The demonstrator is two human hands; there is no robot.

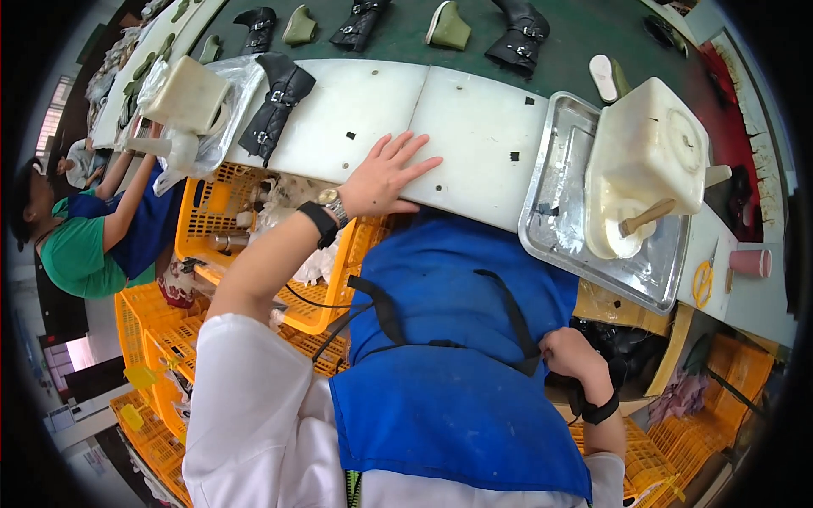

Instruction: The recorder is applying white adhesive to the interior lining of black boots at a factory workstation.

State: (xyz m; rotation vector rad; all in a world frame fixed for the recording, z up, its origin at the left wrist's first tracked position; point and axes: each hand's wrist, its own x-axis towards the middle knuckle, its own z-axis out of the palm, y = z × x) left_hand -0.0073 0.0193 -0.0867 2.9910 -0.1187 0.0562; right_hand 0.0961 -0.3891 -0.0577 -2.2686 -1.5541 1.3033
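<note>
My left hand [383,179] rests flat with spread fingers on the front edge of the white work board [470,127]; it holds nothing. My right hand [574,352] is down at my right side by the blue apron [457,279], its fingers curled closed. Whatever may be inside them is hidden. Close by that hand, a cardboard box [669,351] under the table holds shiny black items. A black buckled boot [276,102] lies at the board's left end. On the right, a metal tray [535,212] carries a whitish pot [648,144] and a wooden-handled brush [648,216].
Black boots [518,38] and green wedge shoes [449,25] stand along the dark green belt [398,34]. Yellow scissors [702,284] and a pink cup [750,263] sit far right. Orange crates [199,245] flank me. At left, another person [85,245] works beside a second pot [185,95].
</note>
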